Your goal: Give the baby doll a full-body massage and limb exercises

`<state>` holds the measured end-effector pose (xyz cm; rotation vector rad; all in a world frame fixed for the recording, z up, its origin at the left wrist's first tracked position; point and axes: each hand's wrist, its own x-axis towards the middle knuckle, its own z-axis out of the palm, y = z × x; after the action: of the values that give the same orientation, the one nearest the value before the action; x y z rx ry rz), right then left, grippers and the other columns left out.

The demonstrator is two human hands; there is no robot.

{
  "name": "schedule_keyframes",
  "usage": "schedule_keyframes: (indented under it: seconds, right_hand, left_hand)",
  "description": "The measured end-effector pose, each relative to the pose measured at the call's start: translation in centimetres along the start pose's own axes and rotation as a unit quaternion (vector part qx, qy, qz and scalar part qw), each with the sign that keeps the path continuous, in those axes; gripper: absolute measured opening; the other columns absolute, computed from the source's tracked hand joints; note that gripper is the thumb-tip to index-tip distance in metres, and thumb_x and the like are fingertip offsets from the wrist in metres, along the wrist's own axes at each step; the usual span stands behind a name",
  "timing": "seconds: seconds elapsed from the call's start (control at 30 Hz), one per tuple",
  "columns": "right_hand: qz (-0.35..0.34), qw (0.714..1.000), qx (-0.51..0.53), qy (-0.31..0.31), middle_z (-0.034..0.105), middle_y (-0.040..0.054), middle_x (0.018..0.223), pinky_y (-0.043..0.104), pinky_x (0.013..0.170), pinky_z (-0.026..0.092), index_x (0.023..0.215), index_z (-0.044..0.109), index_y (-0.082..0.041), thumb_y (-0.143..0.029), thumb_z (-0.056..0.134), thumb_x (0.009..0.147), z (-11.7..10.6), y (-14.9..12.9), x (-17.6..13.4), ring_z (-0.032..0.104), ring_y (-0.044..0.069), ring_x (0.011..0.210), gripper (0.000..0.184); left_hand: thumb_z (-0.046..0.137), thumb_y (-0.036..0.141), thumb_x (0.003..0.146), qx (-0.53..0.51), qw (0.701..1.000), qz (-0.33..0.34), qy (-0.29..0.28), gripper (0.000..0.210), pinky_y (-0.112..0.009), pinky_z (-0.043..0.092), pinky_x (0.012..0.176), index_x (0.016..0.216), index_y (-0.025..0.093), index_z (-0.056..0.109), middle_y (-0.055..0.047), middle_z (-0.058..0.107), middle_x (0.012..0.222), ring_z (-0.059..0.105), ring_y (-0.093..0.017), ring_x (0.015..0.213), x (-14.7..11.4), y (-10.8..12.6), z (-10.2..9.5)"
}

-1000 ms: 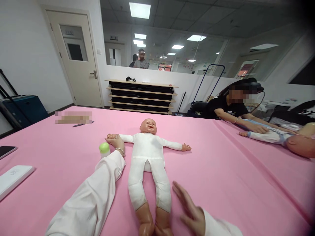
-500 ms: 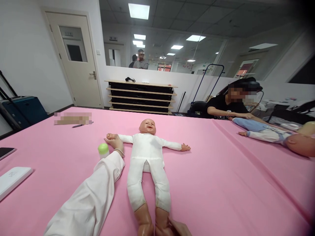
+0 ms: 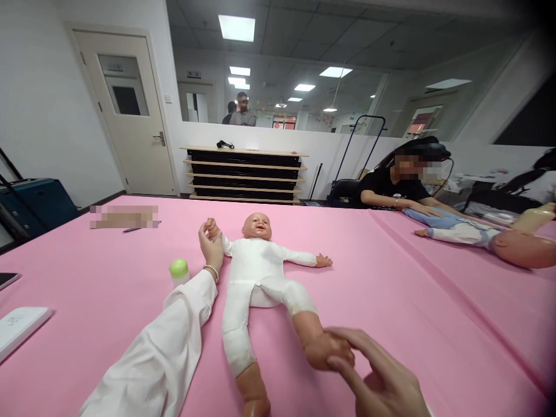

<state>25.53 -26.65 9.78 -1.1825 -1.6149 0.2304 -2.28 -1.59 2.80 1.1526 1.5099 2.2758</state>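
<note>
A baby doll (image 3: 257, 269) with a white cloth body lies face up on the pink-covered table (image 3: 391, 301), its head towards the far side. My left hand (image 3: 212, 244) is closed around the doll's hand and wrist on the left of the view, and that arm is bent up off the cloth. Low on the right, my right hand (image 3: 382, 370) grips the doll's foot (image 3: 328, 350) between thumb and fingers, with the leg lifted and swung outward. The doll's other leg and other arm lie stretched out on the cloth.
Beside my left forearm stands a small green-capped bottle (image 3: 179, 271). A white box-like device (image 3: 21, 330), a phone (image 3: 7, 280) and a pen (image 3: 141, 227) lie to the left. Across the table on the right, a person (image 3: 397, 188) handles another doll (image 3: 478, 234).
My right hand has raised the doll's leg and moved it outward to the right. My left hand has lifted the doll's arm, bending it upward. The view has shifted slightly.
</note>
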Motion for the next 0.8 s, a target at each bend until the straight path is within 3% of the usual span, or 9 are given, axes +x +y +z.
schedule_keyframes:
  seconds: [0.13,0.27,0.43,0.53,0.6,0.7,0.8]
  right_hand:
    - [-0.042,0.999,-0.026,0.005,0.069,0.0063,0.085,0.030,0.068,0.054,0.089,0.065,-0.020,-0.041,0.058,0.076,1.8,1.1,5.3,0.064,0.020,0.075,0.026]
    - [-0.058,0.998,-0.025,-0.026,0.069,0.0069,0.087,0.032,0.069,0.055,0.092,0.066,-0.018,-0.045,0.057,0.075,4.9,3.4,9.7,0.065,0.020,0.076,0.033]
    - [-0.033,0.998,-0.025,-0.049,0.070,0.0083,0.085,0.036,0.071,0.054,0.088,0.067,-0.018,-0.051,0.052,0.075,8.1,5.6,11.7,0.066,0.022,0.077,0.038]
    - [-0.021,0.998,-0.011,-0.056,0.070,0.0099,0.089,0.036,0.070,0.055,0.090,0.066,-0.017,-0.053,0.051,0.075,8.9,6.2,11.6,0.066,0.023,0.080,0.042]
    - [-0.015,0.998,-0.009,-0.056,0.069,0.0096,0.090,0.036,0.071,0.055,0.091,0.065,-0.017,-0.052,0.051,0.075,8.6,6.2,11.5,0.065,0.022,0.081,0.042]
    - [-0.022,0.999,-0.010,-0.047,0.069,0.0092,0.089,0.034,0.071,0.055,0.092,0.064,-0.016,-0.049,0.053,0.075,7.1,5.6,10.9,0.065,0.021,0.080,0.038]
    - [-0.046,0.998,-0.024,-0.041,0.068,0.0076,0.089,0.032,0.071,0.054,0.094,0.063,-0.017,-0.042,0.056,0.076,4.8,4.0,9.3,0.065,0.020,0.079,0.031]
  left_hand:
    - [0.053,0.016,0.079,0.044,0.982,0.095,-0.157,0.038,-0.031,0.037,0.097,0.117,0.022,0.050,-0.007,0.054,0.117,0.049,-0.017,0.110,-1.0,1.9,0.6]
    - [0.046,0.015,0.082,0.099,0.936,0.168,-0.294,0.037,-0.036,0.036,0.098,0.118,0.022,0.053,-0.006,0.056,0.116,0.050,-0.018,0.109,-1.8,2.6,0.9]
    - [0.042,0.013,0.084,0.167,0.879,0.219,-0.390,0.037,-0.039,0.036,0.097,0.115,0.026,0.058,-0.005,0.058,0.116,0.049,-0.019,0.109,-2.4,2.1,1.2]
    - [0.042,0.014,0.085,0.178,0.866,0.244,-0.399,0.036,-0.038,0.038,0.096,0.114,0.027,0.058,-0.005,0.059,0.115,0.051,-0.018,0.108,-2.5,1.9,1.4]
    - [0.042,0.014,0.085,0.168,0.872,0.249,-0.386,0.037,-0.037,0.038,0.095,0.115,0.028,0.057,-0.004,0.058,0.115,0.051,-0.018,0.108,-2.4,1.8,1.3]
    - [0.045,0.011,0.083,0.119,0.910,0.214,-0.333,0.041,-0.035,0.037,0.098,0.119,0.026,0.053,-0.005,0.056,0.118,0.050,-0.017,0.110,-1.6,1.5,1.1]
    - [0.046,0.009,0.080,0.047,0.968,0.107,-0.224,0.046,-0.032,0.037,0.098,0.123,0.024,0.047,-0.006,0.052,0.124,0.048,-0.017,0.114,-0.3,0.5,0.5]
